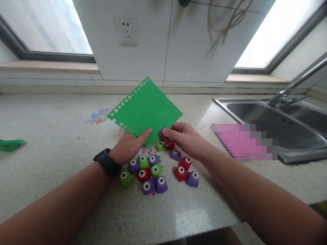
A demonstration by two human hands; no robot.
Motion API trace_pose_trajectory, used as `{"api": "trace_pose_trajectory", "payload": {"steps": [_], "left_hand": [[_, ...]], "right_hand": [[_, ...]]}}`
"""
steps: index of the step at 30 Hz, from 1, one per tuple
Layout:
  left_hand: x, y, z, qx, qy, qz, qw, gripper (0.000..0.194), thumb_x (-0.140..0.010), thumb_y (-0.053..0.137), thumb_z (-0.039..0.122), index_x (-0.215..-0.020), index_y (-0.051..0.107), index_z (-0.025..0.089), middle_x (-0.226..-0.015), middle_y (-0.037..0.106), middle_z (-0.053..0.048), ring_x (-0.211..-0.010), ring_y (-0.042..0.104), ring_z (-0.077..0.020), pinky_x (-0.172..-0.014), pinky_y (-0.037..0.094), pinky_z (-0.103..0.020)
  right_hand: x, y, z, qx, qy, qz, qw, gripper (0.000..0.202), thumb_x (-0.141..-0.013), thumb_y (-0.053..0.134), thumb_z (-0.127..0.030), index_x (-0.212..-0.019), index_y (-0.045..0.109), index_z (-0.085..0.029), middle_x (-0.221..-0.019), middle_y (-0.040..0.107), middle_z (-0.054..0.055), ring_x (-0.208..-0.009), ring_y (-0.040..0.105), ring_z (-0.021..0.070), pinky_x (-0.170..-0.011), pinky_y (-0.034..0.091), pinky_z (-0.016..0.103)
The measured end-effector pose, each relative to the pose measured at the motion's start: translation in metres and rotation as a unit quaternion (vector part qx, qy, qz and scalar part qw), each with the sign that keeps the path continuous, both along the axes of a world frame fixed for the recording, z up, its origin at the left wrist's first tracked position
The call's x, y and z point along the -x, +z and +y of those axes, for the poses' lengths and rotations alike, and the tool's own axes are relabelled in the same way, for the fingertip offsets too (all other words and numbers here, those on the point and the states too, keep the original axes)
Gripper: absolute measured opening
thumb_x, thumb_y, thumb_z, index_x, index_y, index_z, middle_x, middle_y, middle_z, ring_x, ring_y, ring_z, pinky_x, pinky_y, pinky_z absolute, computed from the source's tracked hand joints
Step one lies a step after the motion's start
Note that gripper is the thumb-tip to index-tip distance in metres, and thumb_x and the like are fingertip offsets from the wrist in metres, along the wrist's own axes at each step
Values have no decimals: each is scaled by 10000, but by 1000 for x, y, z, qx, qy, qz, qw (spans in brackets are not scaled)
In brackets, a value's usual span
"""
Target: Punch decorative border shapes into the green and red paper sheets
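Note:
A green sheet of paper is held up at a slant, with small shapes punched along its left and lower edges. My left hand grips its lower corner, thumb on top and fingers underneath. At the sheet's lower right edge, my right hand is closed on a purple craft punch; whether the paper lies inside the punch is hard to make out. Below the hands, several green, red and purple craft punches sit in a cluster. More of them, including a red punch, stand to the right.
Colourful paper bits lie in a pile behind my left wrist. A pink sheet, partly blurred out, rests beside the steel sink. A green object lies at far left. The tiled wall rises behind the counter.

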State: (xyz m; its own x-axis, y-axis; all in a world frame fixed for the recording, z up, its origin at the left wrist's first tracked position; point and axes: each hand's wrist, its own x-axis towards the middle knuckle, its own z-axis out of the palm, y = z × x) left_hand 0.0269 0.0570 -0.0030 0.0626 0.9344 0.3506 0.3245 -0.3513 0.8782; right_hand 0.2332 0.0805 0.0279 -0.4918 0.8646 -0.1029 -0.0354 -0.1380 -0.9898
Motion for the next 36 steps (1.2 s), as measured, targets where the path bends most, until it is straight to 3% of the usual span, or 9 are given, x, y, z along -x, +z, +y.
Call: {"api": "trace_pose_trajectory", "payload": {"steps": [14, 28, 36], "left_hand": [[0, 1, -1, -2, 10, 31, 999, 467, -949, 577, 472, -1325, 666, 209, -1368, 679, -89, -1344, 563, -267, -1212, 331, -452], [-1, 5, -4, 30, 4, 20, 999, 450, -929, 588, 466, -1308, 677, 240, -1252, 742, -68, -1319, 578, -286, -1211, 329, -459], [0, 3, -3, 66, 29, -26, 997, 433, -908, 623, 479, -1236, 716, 212, -1218, 753, -81, -1216, 637, -310, -1146, 413, -491]], "right_hand": [[1, 3, -1, -20, 11, -8, 1000, 441, -696, 854, -541, -784, 673, -148, -697, 634, 16, -609, 546, 118, -547, 424, 272], [1, 2, 0, -25, 10, 7, 1000, 411, -701, 854, -503, -796, 645, -162, -698, 613, 5, -609, 535, 127, -564, 416, 284], [-5, -3, 7, -44, 15, 19, 999, 303, -811, 778, -441, -824, 651, -167, -741, 629, 11, -656, 553, 132, -607, 422, 287]]}}
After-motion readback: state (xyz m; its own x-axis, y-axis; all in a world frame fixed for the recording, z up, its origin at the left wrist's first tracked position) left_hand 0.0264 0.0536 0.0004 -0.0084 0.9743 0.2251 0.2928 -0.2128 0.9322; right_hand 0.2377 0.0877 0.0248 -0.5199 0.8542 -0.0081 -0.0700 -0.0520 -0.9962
